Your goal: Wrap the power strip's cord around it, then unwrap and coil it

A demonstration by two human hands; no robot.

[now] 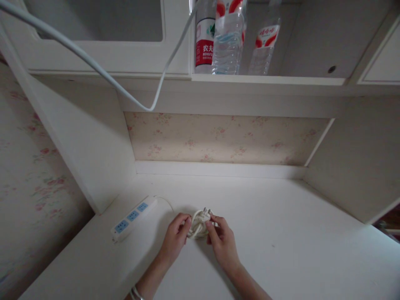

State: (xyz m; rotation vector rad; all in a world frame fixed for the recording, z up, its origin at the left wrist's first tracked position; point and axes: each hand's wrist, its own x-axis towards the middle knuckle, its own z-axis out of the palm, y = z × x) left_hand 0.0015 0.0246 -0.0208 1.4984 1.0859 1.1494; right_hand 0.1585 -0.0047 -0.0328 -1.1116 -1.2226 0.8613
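A bundled white power cord [197, 227] is between my two hands, low over the white desk. My left hand [177, 233] pinches the bundle's left side with thumb and fingers. On the other side, my right hand [222, 238] grips the bundle near its plug [205, 212], whose metal prongs point away from me. To the left lies a white power strip [133, 218] with blue socket faces, set at a slant. A thin stretch of cord runs from its far end toward the bundle.
White side panels [90, 141] flank the desk [281, 233]. Above hangs a shelf [268, 80] with plastic bottles [229, 46] on it. A white cable [150, 109] droops across the upper left. Floral wallpaper [218, 137] shows behind.
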